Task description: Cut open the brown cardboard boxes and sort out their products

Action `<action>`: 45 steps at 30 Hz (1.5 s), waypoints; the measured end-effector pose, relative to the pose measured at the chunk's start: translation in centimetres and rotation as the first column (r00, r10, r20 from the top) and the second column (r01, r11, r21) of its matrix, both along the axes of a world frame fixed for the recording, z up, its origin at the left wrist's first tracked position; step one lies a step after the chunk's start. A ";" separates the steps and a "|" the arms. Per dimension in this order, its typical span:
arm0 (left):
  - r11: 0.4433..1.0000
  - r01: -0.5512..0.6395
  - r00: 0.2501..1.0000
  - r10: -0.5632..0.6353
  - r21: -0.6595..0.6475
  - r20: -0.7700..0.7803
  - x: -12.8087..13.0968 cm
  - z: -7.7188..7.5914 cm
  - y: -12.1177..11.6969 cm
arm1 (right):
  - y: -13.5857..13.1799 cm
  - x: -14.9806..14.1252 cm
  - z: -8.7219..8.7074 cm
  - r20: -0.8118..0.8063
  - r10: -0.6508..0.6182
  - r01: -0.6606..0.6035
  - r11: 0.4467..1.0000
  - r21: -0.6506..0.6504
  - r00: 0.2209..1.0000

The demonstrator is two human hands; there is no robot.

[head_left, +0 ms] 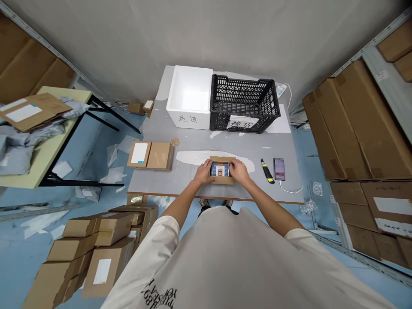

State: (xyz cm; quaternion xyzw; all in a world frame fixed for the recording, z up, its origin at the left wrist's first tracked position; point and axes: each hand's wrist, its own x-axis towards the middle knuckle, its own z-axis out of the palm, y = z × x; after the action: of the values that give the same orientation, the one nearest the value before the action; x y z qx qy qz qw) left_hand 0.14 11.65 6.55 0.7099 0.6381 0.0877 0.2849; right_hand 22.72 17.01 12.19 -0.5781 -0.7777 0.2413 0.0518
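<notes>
A small cardboard box [222, 181] lies open on the grey table near its front edge. Inside it rests a blue package [220, 169] with a white and brown label; its exact kind is too small to tell. My left hand [203, 173] grips the box's left side, fingers curled over the rim. At the opposite side, my right hand [239, 170] is closed on the box's right end, its fingertips close to the package. To the right of the box lie a yellow and black utility knife [267, 171] and a phone [279, 169] with a white cable.
A white foam box [189, 112] and a black plastic crate [244, 112] stand at the table's back. Closed cardboard boxes [160, 156] sit at the left. Stacked cartons [72, 249] crowd the floor, a side table [66, 148] stands left, and shelved cartons [347, 124] right.
</notes>
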 end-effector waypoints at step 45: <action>0.997 -0.071 0.997 0.071 -0.010 0.032 0.3 -0.1 -1.6 | -2.1 -8.0 -3.7 0.154 -0.345 0.373 0.897 -0.238 0.926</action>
State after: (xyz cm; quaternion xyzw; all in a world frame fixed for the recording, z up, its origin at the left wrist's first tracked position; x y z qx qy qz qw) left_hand 0.43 10.09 6.49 0.6840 0.6586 0.1064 0.2950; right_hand 14.72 14.91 8.49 -0.7256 -0.6202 0.2970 -0.0239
